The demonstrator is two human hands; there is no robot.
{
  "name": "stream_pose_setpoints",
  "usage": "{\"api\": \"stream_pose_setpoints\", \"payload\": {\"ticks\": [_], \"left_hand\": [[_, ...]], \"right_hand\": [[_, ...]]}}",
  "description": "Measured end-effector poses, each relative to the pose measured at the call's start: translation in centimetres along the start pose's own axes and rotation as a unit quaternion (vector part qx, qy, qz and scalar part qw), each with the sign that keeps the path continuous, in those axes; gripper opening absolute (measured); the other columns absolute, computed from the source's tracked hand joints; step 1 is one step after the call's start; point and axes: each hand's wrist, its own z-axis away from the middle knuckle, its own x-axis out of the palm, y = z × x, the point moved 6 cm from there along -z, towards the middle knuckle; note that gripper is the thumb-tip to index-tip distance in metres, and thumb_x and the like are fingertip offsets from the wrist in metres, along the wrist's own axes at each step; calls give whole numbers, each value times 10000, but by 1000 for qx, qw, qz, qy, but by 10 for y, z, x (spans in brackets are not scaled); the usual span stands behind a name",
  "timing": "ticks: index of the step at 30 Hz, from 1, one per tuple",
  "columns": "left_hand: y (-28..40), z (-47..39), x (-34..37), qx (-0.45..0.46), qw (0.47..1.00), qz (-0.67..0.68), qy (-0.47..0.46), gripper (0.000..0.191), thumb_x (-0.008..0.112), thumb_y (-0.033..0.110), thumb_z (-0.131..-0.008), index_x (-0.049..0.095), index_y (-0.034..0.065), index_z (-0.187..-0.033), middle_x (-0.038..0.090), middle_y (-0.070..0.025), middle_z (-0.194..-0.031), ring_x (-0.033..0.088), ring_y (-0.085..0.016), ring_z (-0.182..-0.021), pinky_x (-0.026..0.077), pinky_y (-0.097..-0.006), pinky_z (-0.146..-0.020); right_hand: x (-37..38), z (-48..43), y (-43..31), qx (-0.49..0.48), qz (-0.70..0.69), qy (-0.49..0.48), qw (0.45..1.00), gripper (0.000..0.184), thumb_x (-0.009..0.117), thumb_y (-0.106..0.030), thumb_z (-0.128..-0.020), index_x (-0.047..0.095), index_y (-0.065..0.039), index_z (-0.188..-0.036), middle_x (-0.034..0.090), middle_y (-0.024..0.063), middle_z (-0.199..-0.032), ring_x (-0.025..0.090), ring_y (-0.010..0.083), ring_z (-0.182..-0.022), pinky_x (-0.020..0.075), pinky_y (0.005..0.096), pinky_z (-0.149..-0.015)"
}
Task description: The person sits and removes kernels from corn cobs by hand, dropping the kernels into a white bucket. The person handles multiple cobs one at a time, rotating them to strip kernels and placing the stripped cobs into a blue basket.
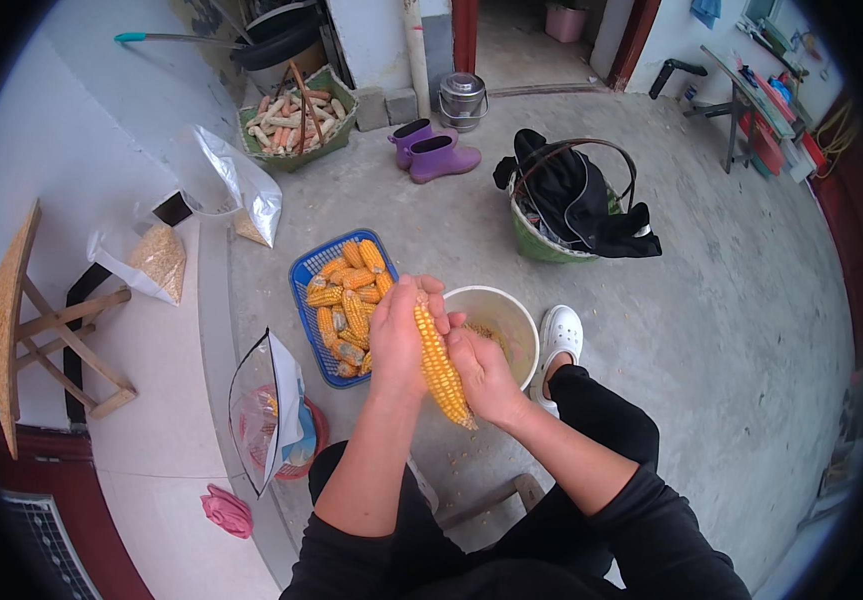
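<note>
A yellow ear of corn (442, 371) lies slantwise between my two hands, its lower tip pointing towards me. My left hand (400, 337) closes round its upper end from the left. From the right, my right hand (482, 369) grips it, thumb towards the upper part. Behind and below my hands stands a whitish round bucket (525, 322) with some loose kernels (485, 331) inside. Just left of my hands, a blue plastic basket (304, 315) holds several ears of corn (355, 311), partly hidden by my left hand and forearm.
A clear bag (281, 420) stands in a red basket (319, 424) at left. Farther off are a green basket of cobs (296, 154), purple boots (435, 154), a steel pail (463, 101) and a green basket with black clothing (551, 251). My white clog (562, 330) is beside the bucket.
</note>
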Motion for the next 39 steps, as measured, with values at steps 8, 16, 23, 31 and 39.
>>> {"api": "stream_pose_setpoints", "payload": {"ticks": [8,16,23,31,39], "left_hand": [[14,-5,-9,16,999,18,33,284,390,280,-947,520,33,-898,471,-16,-579,451,-114,-495,474,-291,-584],[7,-4,-4,14,999,43,8,276,390,272,-948,513,40,-862,472,-16,-588,441,-113,-492,466,-299,-593],[8,-5,-3,-23,997,76,-16,248,410,267,-937,513,57,-855,479,-8,-603,448,-114,-499,464,-298,-599],[19,-12,-23,38,995,77,47,234,420,254,-931,511,53,-853,484,-16,-609,444,-112,-485,463,-297,-557],[15,-10,-13,30,998,42,39,231,441,267,-933,498,65,-838,448,-6,-616,415,-105,-513,411,-276,-545]], "right_hand": [[7,1,-15,2,-26,-56,998,451,301,-313,-983,522,42,-813,530,104,-676,523,192,-676,416,334,-662],[7,6,0,5,-19,-46,999,432,309,-292,-983,521,41,-809,527,104,-671,516,183,-669,408,335,-657],[7,9,18,219,-204,-73,952,415,359,-325,-973,526,-1,-774,514,0,-676,492,127,-660,392,285,-627],[11,9,-10,-49,42,-84,994,464,328,-362,-981,502,11,-768,483,103,-609,482,216,-564,396,342,-567],[8,12,-1,-24,26,-62,997,396,320,-262,-979,486,19,-755,508,116,-631,504,218,-595,406,344,-592]]}}
